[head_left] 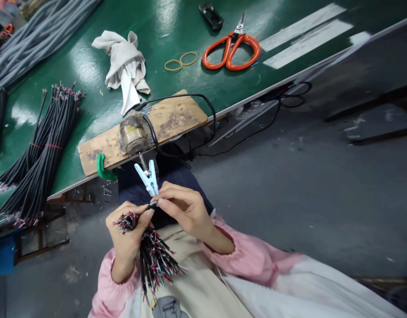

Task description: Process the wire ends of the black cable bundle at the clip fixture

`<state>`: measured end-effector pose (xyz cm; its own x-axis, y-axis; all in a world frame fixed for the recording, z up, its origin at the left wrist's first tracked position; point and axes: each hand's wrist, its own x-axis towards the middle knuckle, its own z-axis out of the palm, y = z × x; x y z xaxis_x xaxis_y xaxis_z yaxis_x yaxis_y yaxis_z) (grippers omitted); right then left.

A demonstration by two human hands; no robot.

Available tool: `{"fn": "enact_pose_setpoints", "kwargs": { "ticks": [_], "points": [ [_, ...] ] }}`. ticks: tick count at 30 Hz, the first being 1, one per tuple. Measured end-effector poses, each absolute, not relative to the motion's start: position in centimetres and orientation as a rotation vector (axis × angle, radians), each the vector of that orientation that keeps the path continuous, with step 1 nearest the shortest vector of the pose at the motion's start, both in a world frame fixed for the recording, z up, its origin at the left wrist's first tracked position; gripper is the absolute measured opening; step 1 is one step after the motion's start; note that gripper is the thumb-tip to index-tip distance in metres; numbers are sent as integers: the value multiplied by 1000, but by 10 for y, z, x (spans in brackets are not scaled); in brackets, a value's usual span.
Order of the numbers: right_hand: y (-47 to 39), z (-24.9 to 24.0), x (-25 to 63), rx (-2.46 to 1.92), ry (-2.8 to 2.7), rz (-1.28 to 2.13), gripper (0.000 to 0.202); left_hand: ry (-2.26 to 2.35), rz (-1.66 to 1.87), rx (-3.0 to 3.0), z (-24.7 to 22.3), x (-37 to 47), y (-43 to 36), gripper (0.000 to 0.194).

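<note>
Clock taken from our fingertips. The table (276,17) is filling 9 to 1 o'clock, with tied bundles (54,128) lying on it at 10. The board (179,115) is lying along the near edge at 12. Our left hand (127,234) is curling nearly closed around the bunch (155,256), whose red and white ends are showing at 6 and 8; its thumb is pressing in at the top. Our right hand (183,207) is almost closed too, thumb and forefinger pinching. The tool (135,134) is sitting on the board, its tip pointing toward us. The peg (150,183) is spreading its legs about that tip. The wire (152,204) is lying between both hands' fingertips, just below the peg.

Judgement: we are probably working one wire's end. Next move, we are thinking, is calling for a steady pinch and careful aim near the tip.
</note>
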<state>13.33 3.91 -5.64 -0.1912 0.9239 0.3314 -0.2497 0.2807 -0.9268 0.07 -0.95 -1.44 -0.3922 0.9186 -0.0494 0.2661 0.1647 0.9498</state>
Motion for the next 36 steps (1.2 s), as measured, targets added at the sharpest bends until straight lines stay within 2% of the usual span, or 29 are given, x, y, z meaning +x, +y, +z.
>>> {"fn": "enact_pose_setpoints", "kwargs": {
  "ticks": [19,21,25,27,31,36],
  "points": [
    [35,-55,127,-771,-1273,1141,16,1816,1323,1103,-23,7,-10,5],
    [38,-55,130,-758,-1258,1204,16,1819,1332,1089,-21,5,-10,4],
    [45,-55,134,-706,-1182,1569,7,1801,1257,1151,-16,3,-9,2],
    [46,-54,134,-679,-1144,1675,11,1786,1243,1165,-15,3,-8,2],
    [45,-56,130,-751,-1107,1609,19,1789,1229,1174,-17,5,-11,4],
    [42,-63,120,-768,-931,1759,44,1789,1257,1215,-21,8,-17,7]
  ]
}}
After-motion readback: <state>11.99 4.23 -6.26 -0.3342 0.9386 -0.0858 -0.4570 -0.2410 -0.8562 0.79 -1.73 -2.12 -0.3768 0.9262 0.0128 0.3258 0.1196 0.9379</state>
